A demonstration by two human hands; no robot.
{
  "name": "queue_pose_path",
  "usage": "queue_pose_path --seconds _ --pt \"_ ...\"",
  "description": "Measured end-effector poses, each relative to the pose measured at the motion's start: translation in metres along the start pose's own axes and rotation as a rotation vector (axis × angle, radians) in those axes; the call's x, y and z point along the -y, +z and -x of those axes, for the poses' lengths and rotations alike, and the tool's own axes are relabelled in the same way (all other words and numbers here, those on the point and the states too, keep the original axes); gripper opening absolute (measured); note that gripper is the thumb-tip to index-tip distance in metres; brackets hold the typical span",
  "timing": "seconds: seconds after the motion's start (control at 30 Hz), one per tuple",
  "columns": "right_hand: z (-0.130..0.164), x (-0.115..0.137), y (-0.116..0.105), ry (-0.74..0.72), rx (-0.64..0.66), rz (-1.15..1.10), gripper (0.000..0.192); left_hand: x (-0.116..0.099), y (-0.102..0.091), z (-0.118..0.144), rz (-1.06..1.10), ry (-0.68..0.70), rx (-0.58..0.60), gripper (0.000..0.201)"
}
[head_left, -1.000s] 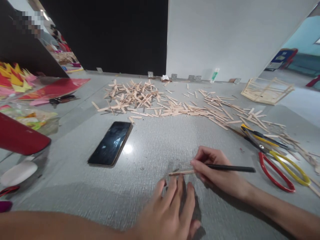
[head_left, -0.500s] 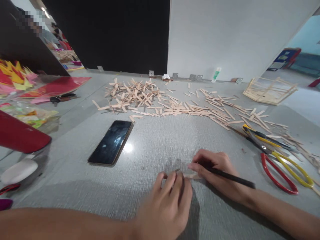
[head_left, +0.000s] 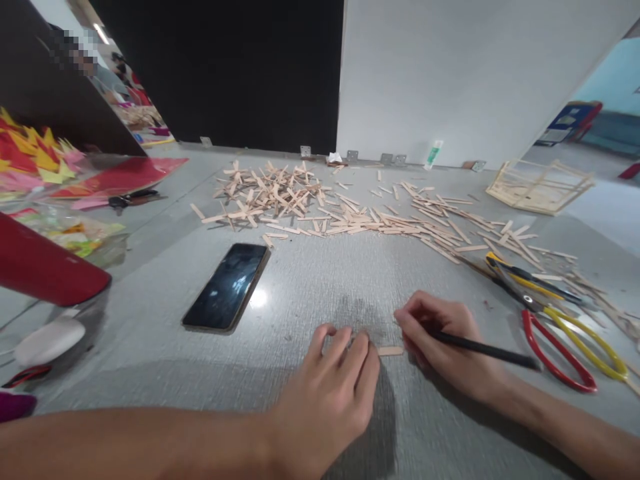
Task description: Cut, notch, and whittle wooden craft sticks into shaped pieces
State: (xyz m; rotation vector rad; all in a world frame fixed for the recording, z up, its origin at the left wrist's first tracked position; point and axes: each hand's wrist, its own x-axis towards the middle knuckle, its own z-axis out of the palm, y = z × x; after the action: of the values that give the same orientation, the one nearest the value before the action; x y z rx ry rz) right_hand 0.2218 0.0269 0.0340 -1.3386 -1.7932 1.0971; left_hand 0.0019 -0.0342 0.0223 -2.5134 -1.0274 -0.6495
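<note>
The left hand (head_left: 330, 393) lies palm-down on the grey table (head_left: 310, 293), its fingers curled narrow and pressing one end of a short flat pale wooden stick (head_left: 390, 351); most of the stick is hidden under the fingertips. Just beside it, the right hand (head_left: 445, 343) pinches a slim black pencil (head_left: 487, 347) in a writing grip, the tip down near the stick's free end, the shaft pointing off to the right.

To the right of that hand lie red-handled pliers (head_left: 555, 353) and yellow-handled cutters (head_left: 575, 317), touching or crossing one another. Left of the hands, a black smartphone (head_left: 227, 287) rests face-up, screen dark. At the near left edge sits a white oval object (head_left: 47, 340), with a dark red curved panel (head_left: 45, 267) above it.

Further back, a wide scatter of loose wooden craft sticks (head_left: 325, 207) spreads across the table. Beyond it to the right stands a box-shaped frame of wooden sticks (head_left: 540, 183), and a small white-and-green tube (head_left: 433, 154) stands against the white wall (head_left: 475, 67). Far left, bright red and yellow paper shapes (head_left: 30, 150) are piled.
</note>
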Motion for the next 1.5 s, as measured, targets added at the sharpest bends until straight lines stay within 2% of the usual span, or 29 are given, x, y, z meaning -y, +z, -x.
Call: queue_pose_path --seconds 0.07,0.2,0.3,0.37,0.43,0.67,1.07,1.3,1.33,1.5 --pt "-0.001 -0.001 -0.002 0.039 -0.005 -0.086 0.045 -0.010 -0.002 0.005 0.010 -0.080 -0.057 0.030" --pt "-0.001 0.000 -0.003 0.052 -0.016 -0.139 0.048 -0.029 -0.001 0.020 -0.006 -0.017 -0.111 0.027" --pt "0.000 0.003 0.001 0.150 0.151 -0.195 0.038 -0.032 0.003 0.023 -0.043 -0.011 -0.099 0.023" --pt "0.001 0.003 0.004 0.220 0.278 -0.214 0.035 -0.030 0.004 0.022 -0.042 -0.025 -0.059 0.032" --pt "0.001 0.002 0.008 0.218 0.317 -0.198 0.038 -0.028 0.005 0.020 -0.027 -0.048 -0.025 0.039" --pt "0.003 -0.004 0.016 0.118 0.300 -0.115 0.040 -0.030 0.008 0.021 -0.012 -0.046 -0.009 0.037" --pt "0.003 -0.008 0.019 0.093 0.268 -0.093 0.042 -0.027 0.005 0.018 -0.059 -0.032 0.034 0.036" --pt "0.003 -0.007 0.018 0.100 0.263 -0.081 0.041 -0.032 0.007 0.019 -0.076 -0.045 -0.020 0.036" --pt "0.003 -0.007 0.018 0.101 0.264 -0.081 0.041 -0.032 0.008 0.020 -0.111 -0.036 -0.102 0.038" --pt "0.003 -0.005 0.019 0.111 0.267 -0.091 0.043 -0.034 0.012 0.019 -0.109 -0.066 -0.105 0.037"
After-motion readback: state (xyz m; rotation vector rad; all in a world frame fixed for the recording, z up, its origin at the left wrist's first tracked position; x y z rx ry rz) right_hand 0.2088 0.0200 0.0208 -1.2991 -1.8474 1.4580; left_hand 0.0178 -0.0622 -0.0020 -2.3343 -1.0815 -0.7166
